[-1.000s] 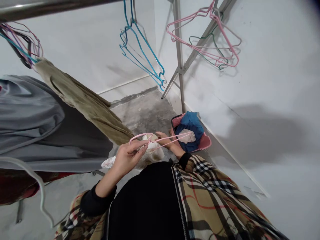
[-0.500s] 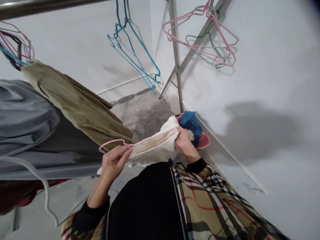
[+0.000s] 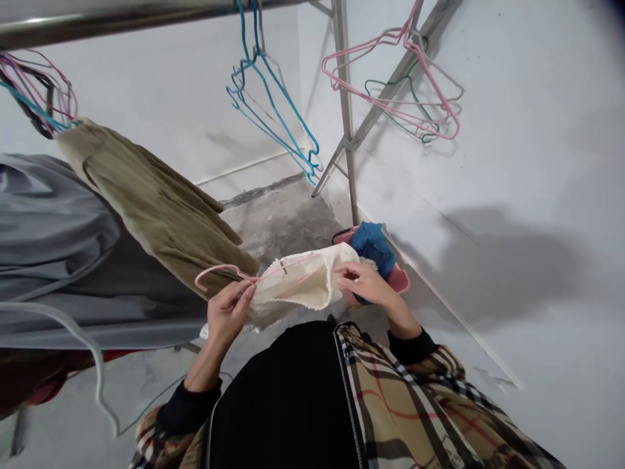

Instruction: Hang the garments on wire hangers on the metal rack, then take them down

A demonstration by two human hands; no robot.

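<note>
My left hand (image 3: 229, 309) is closed on a pink wire hanger (image 3: 222, 268) at the base of its hook, with the edge of a white garment (image 3: 288, 301) by the fingertips. The hanger's arm runs into the garment, whose trimmed opening gapes toward me. My right hand (image 3: 364, 281) is at the garment's right end, its fingers apart and touching the cloth. The hanger's far end is hidden in the fabric. Behind my right hand, a pink basket (image 3: 400, 279) on the floor holds blue cloth (image 3: 374, 247).
Olive trousers (image 3: 156, 202) and grey fabric (image 3: 53, 215) hang at left below a metal rail (image 3: 146, 19). Blue hangers (image 3: 276, 104) dangle from that rail. Pink and green hangers (image 3: 390, 101) hang on the metal frame (image 3: 347, 117) by the white wall. A white curved tube (image 3: 92, 352) is at lower left.
My right hand has loosened from the hanger's end and shifted slightly right and outward. The garment's opening has sagged wider. My left hand keeps its hold on the hanger.
</note>
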